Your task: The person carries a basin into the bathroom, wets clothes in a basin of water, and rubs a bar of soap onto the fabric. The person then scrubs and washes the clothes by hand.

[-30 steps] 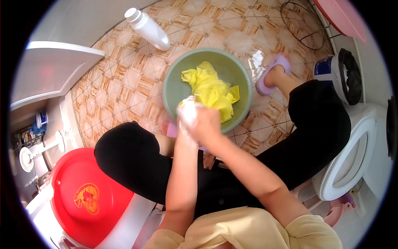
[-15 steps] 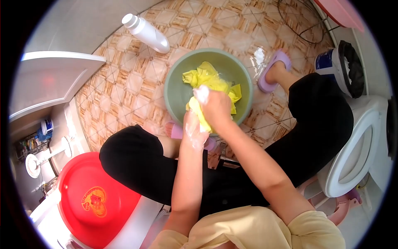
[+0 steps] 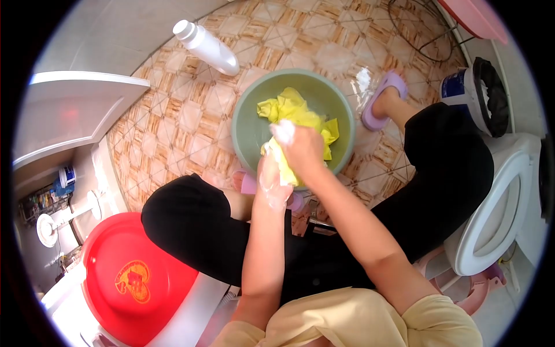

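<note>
A wet yellow cloth [image 3: 292, 110] lies bunched in a green basin [image 3: 245, 124] on the floor, with its near part lifted over the basin's front rim. My left hand [image 3: 270, 173], streaked with suds, is closed on that lifted part. Just above and to the right, my right hand [image 3: 304, 149] grips the same cloth with its fingers curled round. White foam [image 3: 284, 132] sits on the right hand's knuckle side. The fingertips of both hands are partly hidden by the cloth and the foam.
A white bottle [image 3: 206, 47] stands beyond the basin to the left. White spilled powder or foam [image 3: 363, 80] lies by a lilac slipper [image 3: 384, 99]. At the right are a bin [image 3: 471, 95] and a toilet [image 3: 491, 217]; a red basin [image 3: 139, 277] is at lower left.
Both hands keep hold of the cloth in nearly the same pose. The whole view has shifted very slightly; nothing has been let go.
</note>
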Action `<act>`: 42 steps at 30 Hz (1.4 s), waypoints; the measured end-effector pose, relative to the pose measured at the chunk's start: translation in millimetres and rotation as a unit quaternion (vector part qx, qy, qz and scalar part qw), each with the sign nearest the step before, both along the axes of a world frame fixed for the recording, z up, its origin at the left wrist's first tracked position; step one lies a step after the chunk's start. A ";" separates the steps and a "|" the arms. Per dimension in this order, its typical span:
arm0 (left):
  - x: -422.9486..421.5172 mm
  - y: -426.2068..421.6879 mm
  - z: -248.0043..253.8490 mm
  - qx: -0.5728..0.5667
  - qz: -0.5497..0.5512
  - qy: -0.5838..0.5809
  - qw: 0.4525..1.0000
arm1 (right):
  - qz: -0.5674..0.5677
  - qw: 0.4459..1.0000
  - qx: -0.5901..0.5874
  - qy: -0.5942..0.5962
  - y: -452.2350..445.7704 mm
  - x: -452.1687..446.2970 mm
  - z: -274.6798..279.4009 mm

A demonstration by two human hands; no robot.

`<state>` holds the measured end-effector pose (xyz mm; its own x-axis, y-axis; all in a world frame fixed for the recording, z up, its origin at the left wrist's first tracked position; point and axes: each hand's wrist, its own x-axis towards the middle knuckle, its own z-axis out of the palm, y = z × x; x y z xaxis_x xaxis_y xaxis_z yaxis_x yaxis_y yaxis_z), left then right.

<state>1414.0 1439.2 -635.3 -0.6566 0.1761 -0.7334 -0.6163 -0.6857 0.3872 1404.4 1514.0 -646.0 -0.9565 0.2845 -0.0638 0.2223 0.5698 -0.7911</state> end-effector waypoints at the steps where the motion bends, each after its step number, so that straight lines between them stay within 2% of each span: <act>1: 3.5 -3.3 -3.6 -0.034 -0.008 -0.001 0.999 | 0.006 1.000 0.001 -0.007 3.8 1.3 0.1; 2: 4.6 -14.7 -27.4 -0.034 -0.009 0.001 0.999 | 0.005 1.000 0.001 -0.005 -2.7 8.2 4.3; 3: 5.6 -32.5 -65.1 0.160 -0.055 0.144 0.975 | 0.039 0.996 0.034 0.079 -15.7 20.8 12.8; 4: 7.6 -42.1 -84.7 0.342 -0.096 0.276 0.893 | 0.074 0.982 0.065 0.160 -27.0 27.5 17.7; 5: 8.4 -39.2 -76.5 0.342 -0.095 0.276 0.893 | 0.079 0.958 0.017 0.276 -34.9 25.1 12.0; 6: 7.6 -31.7 -56.2 0.244 -0.071 0.204 0.945 | 0.079 0.958 0.016 0.276 -29.7 20.4 13.0; 7: 5.4 -22.0 -32.9 0.142 -0.047 0.130 0.980 | 0.035 0.991 -0.003 0.126 -18.3 12.2 14.6; 8: 4.3 -13.9 -14.7 0.037 -0.021 0.053 0.998 | -0.008 0.999 -0.023 -0.027 -6.7 5.0 13.4; 9: 4.3 -8.2 -3.5 -0.028 -0.033 0.020 0.999 | -0.011 1.000 -0.018 -0.019 2.5 1.6 -0.9; 10: 5.5 -14.3 -14.7 -0.029 -0.033 0.020 0.999 | -0.011 1.000 -0.019 -0.019 -3.7 8.1 2.3; 11: 6.0 -25.8 -40.3 0.097 -0.032 0.096 0.990 | 0.012 0.999 -0.004 0.038 -15.0 18.7 8.4; 12: 7.3 -36.9 -66.3 0.222 -0.030 0.169 0.960 | 0.036 0.995 0.012 0.095 -25.4 26.8 13.7; 13: 6.3 -37.4 -66.3 0.342 -0.026 0.237 0.909 | 0.076 0.973 0.037 0.216 -33.0 29.6 19.6; 14: 8.6 -37.3 -65.3 0.342 -0.026 0.236 0.909 | 0.076 0.973 0.037 0.215 -29.7 27.4 21.1; 15: 4.3 -28.7 -40.9 0.211 -0.026 0.138 0.967 | 0.039 0.991 0.004 0.125 -22.5 19.5 20.2; 16: 3.5 -24.0 -27.6 0.072 -0.025 0.035 0.996 | 0.002 0.999 -0.031 0.033 -14.5 11.3 17.6; 18: 9.8 -24.4 -29.1 0.045 -0.013 0.037 0.998 | -0.012 1.000 -0.025 0.006 -10.2 11.4 4.4; 19: 8.6 -25.3 -32.5 0.020 -0.005 0.042 0.999 | 0.029 0.996 -0.002 0.078 -21.4 22.3 8.8; 20: 17.2 -42.4 -56.5 0.101 -0.048 0.169 0.979 | 0.072 0.986 0.021 0.147 -30.0 28.7 11.3; 21: 14.6 -39.9 -51.7 0.156 -0.046 0.176 0.971 | 0.040 0.958 -0.019 0.282 -33.0 26.3 19.9; 22: 10.3 -37.1 -47.0 0.211 -0.045 0.184 0.959 | 0.040 0.958 -0.020 0.282 -28.3 22.1 16.2; 23: 7.6 -27.9 -43.1 0.102 -0.041 0.093 0.989 | 0.011 0.989 -0.006 0.149 -16.7 12.9 8.8; 24: 1.3 -9.5 -14.0 -0.009 -0.036 0.001 0.999 | -0.017 1.000 0.008 0.014 -5.1 5.9 3.0; 26: 6.7 -19.1 -27.6 -0.055 -0.049 0.005 0.997 | -0.006 1.000 -0.026 -0.002 -2.6 8.9 2.9; 27: 10.6 -35.1 -60.0 0.104 -0.055 0.096 0.988 | 0.015 0.997 -0.016 0.079 -15.0 17.2 6.6; 28: 9.9 -39.0 -64.9 0.258 -0.057 0.182 0.947 | 0.037 0.987 -0.006 0.157 -25.4 24.0 12.1; 29: 13.3 -40.6 -70.3 0.258 -0.056 0.182 0.947 | 0.076 0.976 0.011 0.205 -30.1 28.0 18.5; 30: 11.6 -33.8 -52.6 0.174 -0.051 0.134 0.974 | 0.077 0.976 0.009 0.204 -27.0 25.0 16.3; 32: 5.5 -16.1 -18.0 0.003 -0.044 0.036 0.998 | -0.018 1.000 -0.023 -0.003 -8.0 7.5 5.4; 34: 4.9 -13.7 -15.8 -0.019 -0.036 0.044 0.998 | -0.015 1.000 -0.015 0.012 -3.5 7.7 2.3; 35: 1.6 -19.9 -31.1 0.118 -0.048 0.127 0.984 | 0.011 0.997 0.015 0.068 -14.1 15.5 6.1; 36: -1.2 -23.1 -36.7 0.252 -0.057 0.205 0.944 | 0.040 0.991 0.045 0.122 -24.3 22.7 10.7; 37: 0.3 -25.7 -41.4 0.378 -0.063 0.275 0.882 | 0.084 0.970 0.025 0.228 -30.7 25.8 21.1; 38: 3.9 -28.6 -45.1 0.377 -0.062 0.274 0.882 | 0.084 0.970 0.024 0.227 -27.2 23.7 17.4; 39: 2.1 -24.9 -29.1 0.235 -0.043 0.164 0.957 | 0.055 0.988 0.020 0.143 -17.6 16.0 9.6; 40: 2.1 -23.1 -20.6 0.082 -0.020 0.047 0.995 | 0.028 0.998 0.014 0.058 -6.4 6.2 11.0; 41: 4.7 -19.4 -21.9 0.006 -0.018 0.045 0.999 | 0.014 0.997 0.049 -0.054 8.6 -2.0 16.0; 42: 1.7 -18.0 -13.6 0.005 -0.018 0.046 0.999 | 0.014 0.997 0.048 -0.054 18.0 -5.0 8.9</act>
